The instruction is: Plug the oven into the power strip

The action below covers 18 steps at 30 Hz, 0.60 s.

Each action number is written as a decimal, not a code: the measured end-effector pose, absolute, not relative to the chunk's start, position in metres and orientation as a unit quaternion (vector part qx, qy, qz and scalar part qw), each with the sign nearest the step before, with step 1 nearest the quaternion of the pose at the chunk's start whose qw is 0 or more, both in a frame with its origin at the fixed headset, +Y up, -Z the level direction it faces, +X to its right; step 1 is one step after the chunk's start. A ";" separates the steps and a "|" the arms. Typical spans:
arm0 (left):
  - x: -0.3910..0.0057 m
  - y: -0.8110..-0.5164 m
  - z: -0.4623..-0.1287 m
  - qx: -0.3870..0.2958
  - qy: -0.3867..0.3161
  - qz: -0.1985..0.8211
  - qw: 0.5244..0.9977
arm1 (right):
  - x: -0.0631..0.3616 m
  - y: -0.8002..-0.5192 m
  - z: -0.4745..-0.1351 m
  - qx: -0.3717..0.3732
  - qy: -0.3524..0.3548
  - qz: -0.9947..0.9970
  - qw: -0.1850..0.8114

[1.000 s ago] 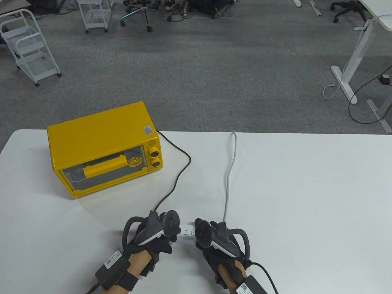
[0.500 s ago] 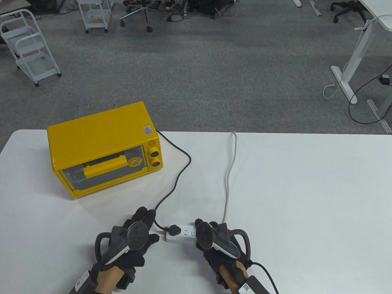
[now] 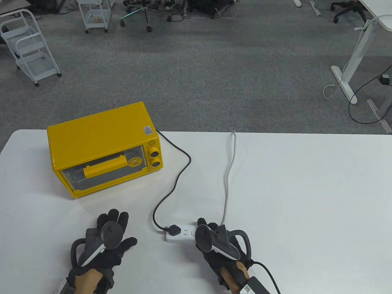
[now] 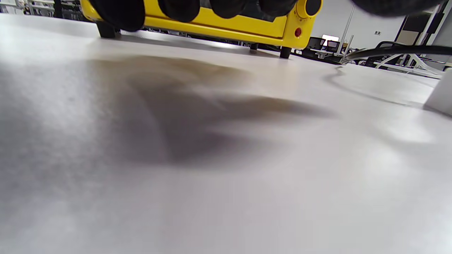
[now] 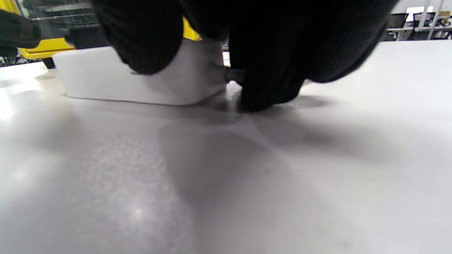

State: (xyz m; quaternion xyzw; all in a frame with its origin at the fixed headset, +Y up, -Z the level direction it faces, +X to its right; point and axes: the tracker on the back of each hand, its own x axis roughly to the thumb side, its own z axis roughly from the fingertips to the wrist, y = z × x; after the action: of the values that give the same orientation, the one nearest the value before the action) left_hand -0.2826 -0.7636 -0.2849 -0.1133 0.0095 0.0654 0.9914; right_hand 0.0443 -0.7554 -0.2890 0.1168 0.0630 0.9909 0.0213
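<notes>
A yellow toaster oven stands at the table's left; its lower front shows in the left wrist view. Its black cord runs to a black plug seated in the left end of a white power strip. My right hand grips the strip's right end; in the right wrist view its fingers rest on the strip. My left hand lies flat on the table with fingers spread, holding nothing, well left of the plug.
The strip's grey cable runs from the strip to the table's far edge. The white table reaches right of the hands. Carts and chairs stand on the floor beyond the table.
My left hand let go of the plug, now seated in the strip, and moved left and toward me, spreading its fingers flat. My right hand stayed on the strip.
</notes>
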 end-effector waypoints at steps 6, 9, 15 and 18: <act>-0.279 -0.762 -0.283 -0.124 -0.004 0.045 0.991 | 0.057 -0.750 -0.285 0.117 0.073 0.990 0.038; -0.279 -0.760 -0.283 -0.122 -0.007 0.049 0.991 | 0.073 -0.733 -0.281 0.111 0.051 0.991 0.049; -0.280 -0.760 -0.284 -0.120 -0.008 0.049 0.992 | 0.132 -0.712 -0.271 0.069 -0.032 0.993 0.090; -0.280 -0.759 -0.284 -0.122 -0.008 0.049 0.991 | 0.162 -0.720 -0.268 0.043 -0.024 0.994 0.098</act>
State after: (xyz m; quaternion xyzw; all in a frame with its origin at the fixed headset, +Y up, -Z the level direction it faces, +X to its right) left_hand -0.2801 -0.7594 -0.2842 -0.1222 -0.0081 0.0489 0.9913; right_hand 0.1621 -0.7199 -0.2678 0.0432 -0.0242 0.9940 0.0981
